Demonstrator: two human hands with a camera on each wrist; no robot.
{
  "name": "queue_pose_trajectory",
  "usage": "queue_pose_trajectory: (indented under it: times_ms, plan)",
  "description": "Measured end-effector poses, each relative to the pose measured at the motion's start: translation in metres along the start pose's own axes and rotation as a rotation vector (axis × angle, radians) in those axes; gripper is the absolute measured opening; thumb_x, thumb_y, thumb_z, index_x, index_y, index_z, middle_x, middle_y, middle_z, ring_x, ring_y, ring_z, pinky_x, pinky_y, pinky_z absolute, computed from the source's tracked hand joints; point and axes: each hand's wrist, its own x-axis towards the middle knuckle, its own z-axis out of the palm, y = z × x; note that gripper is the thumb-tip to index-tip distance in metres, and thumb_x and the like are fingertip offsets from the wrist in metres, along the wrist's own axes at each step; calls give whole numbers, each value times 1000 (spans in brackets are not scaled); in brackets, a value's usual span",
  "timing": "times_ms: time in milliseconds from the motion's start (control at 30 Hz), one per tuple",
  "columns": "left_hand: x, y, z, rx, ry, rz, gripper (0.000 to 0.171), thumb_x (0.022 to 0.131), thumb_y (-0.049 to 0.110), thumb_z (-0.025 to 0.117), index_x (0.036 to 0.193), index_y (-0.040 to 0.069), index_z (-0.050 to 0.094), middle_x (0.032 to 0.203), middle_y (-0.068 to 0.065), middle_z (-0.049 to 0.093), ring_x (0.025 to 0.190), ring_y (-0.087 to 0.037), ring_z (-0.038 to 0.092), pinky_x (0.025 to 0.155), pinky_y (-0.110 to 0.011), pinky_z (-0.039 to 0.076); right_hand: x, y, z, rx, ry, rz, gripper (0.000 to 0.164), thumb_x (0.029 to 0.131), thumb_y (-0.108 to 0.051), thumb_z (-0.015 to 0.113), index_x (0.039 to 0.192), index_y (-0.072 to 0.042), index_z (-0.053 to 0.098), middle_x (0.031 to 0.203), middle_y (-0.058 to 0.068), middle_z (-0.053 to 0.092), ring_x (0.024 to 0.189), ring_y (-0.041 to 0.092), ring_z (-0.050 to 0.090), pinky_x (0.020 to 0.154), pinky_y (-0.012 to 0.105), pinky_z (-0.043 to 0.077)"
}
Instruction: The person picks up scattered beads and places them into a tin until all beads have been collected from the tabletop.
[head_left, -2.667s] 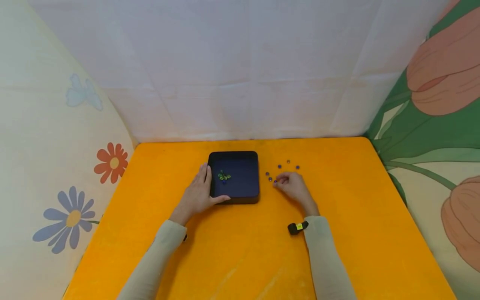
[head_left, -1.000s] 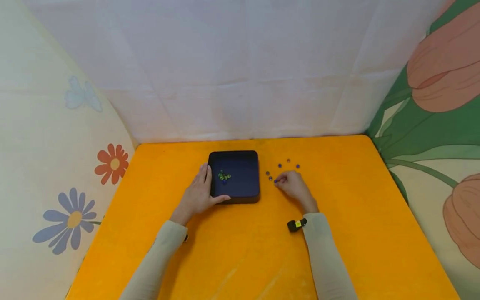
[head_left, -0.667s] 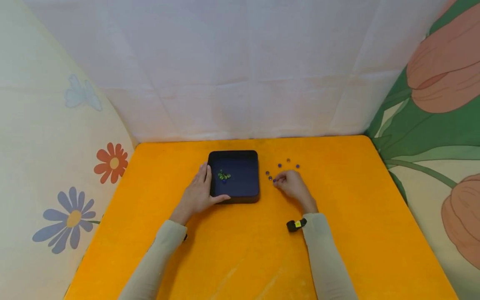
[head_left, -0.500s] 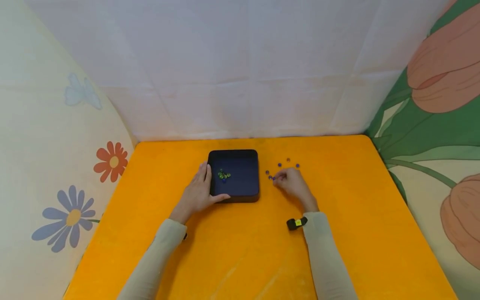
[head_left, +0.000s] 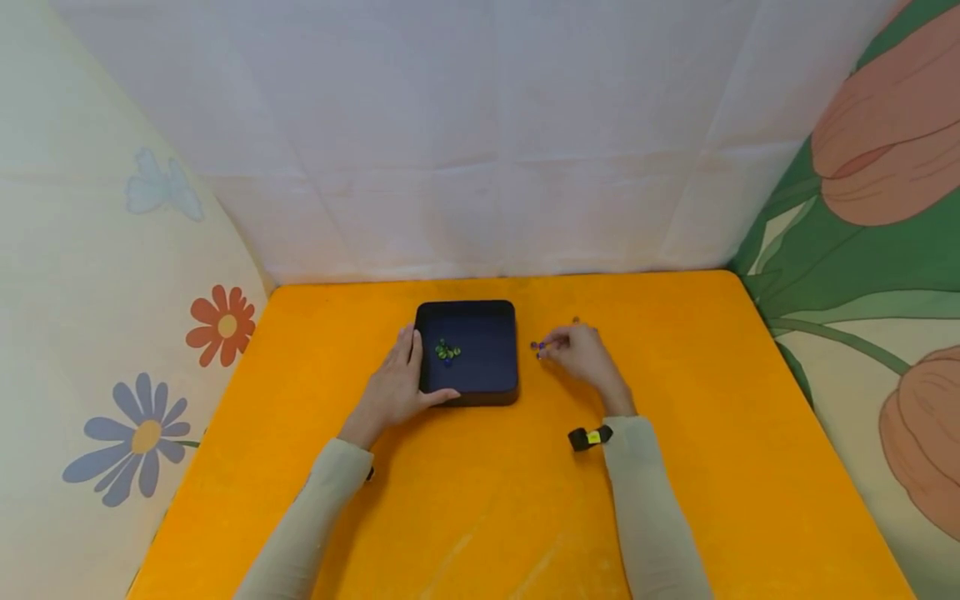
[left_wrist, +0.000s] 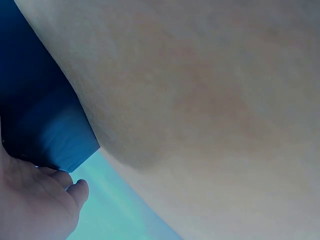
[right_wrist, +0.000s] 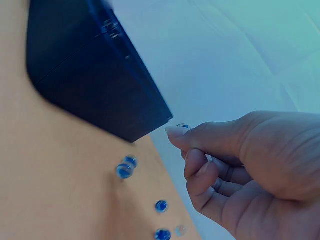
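Note:
A dark square tray (head_left: 480,398) stands on the table, with several green marbles (head_left: 444,353) and a blue marble (head_left: 447,363) on its left side. My left hand (head_left: 393,387) rests against its near left corner, straight fingers along the left wall and thumb across the front rim. Right of the tray, my right hand (head_left: 581,354) pinches a blue marble (head_left: 542,345) between thumb and fingertips. In the right wrist view that marble (right_wrist: 184,126) shows just behind the thumb tip, raised over the table. Below it lie several loose blue marbles (right_wrist: 125,170) and a clear one (right_wrist: 180,230).
Yellow cloth (head_left: 480,500) covers the table. A pale wall cloth (head_left: 495,167) hangs behind it, with flower-printed cloths (head_left: 892,292) at the sides. In the head view my right hand covers part of the loose marbles. A black strap (head_left: 588,437) sits at the right wrist.
My right hand, pinching the blue marble, has lifted from the near end of the loose marbles and moved up and slightly left toward the tray. The left hand and tray have stayed put.

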Motion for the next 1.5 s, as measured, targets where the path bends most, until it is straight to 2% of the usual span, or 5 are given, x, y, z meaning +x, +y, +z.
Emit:
queue_pose_trajectory:
  times_ms: [367,667,933,1167,1500]
  plan:
    - [0,0,0,0,-3,-3,140,79,94,55,169,2,1,178,-20,-4,165,-41,11,128,-59,31,9,-19,-2,51,-29,44,19,101,-21,72,113,-7,79,103,11,79,92,32,72,71,29,54]
    - [0,-1,1,0,-2,-2,140,78,96,52,169,3,0,178,-20,-3,165,-40,12,128,-58,32,17,-34,-1,22,-32,2,18,100,-22,74,111,-9,79,95,7,76,80,20,67,67,29,54]
    - [-1,0,1,-11,0,-5,140,78,95,54,169,2,2,178,-20,-5,165,-41,10,128,-59,32,24,-44,1,26,-57,-20,20,101,-23,72,113,-8,78,103,18,76,85,33,70,64,29,54]
    - [-1,2,0,-11,-11,-16,141,78,95,54,168,1,2,178,-18,-7,165,-41,10,128,-59,33,33,-51,5,37,-70,-44,15,101,-22,73,109,-10,77,101,18,73,73,21,61,62,28,52]
    - [0,2,1,-7,-9,-19,141,78,96,53,168,2,0,178,-20,-5,165,-42,12,128,-59,32,43,-58,6,36,-99,-19,14,101,-23,73,106,-11,76,99,16,73,69,23,58,58,29,50]
